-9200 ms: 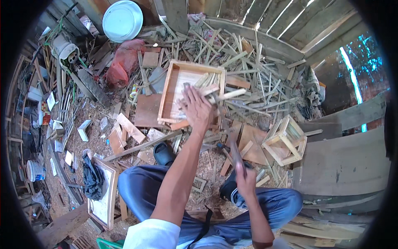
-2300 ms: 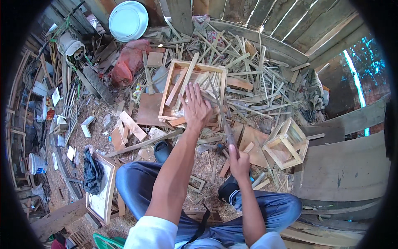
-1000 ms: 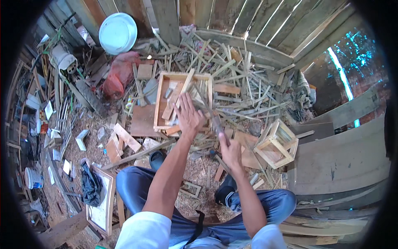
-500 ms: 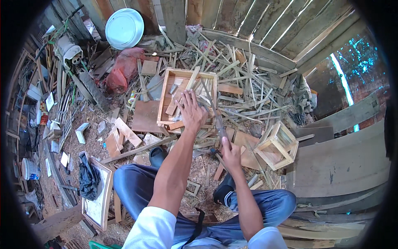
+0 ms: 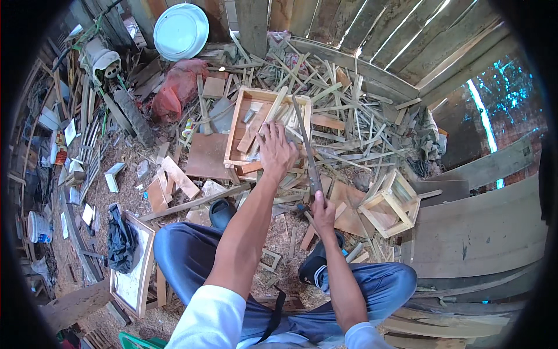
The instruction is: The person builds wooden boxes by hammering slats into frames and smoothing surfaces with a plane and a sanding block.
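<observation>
Left hand point(image 5: 279, 152) is over the near right part of the shallow wooden box point(image 5: 234, 128), back up, fingers bent and slightly apart; palm and fingertips are mostly hidden, so can't tell if it's clamped on anything or only pressing. Right hand point(image 5: 324, 213) is closed around the handle of a long-bladed tool point(image 5: 308, 145), just right of the box's near corner; the blade runs up along the box's right side, tip near the far rim. Can't make out teeth, or whether the blade touches wood. In the box: a brown slat point(image 5: 251, 132) and a pale strip point(image 5: 273, 110), lower ends lost under the left hand. Dark-ended object point(image 5: 301, 207) beside the right hand: too small to identify. Black bag point(image 5: 121, 247) covers part of a framed white panel point(image 5: 141, 264). Green item point(image 5: 136, 342) is cut off at the lower edge.
</observation>
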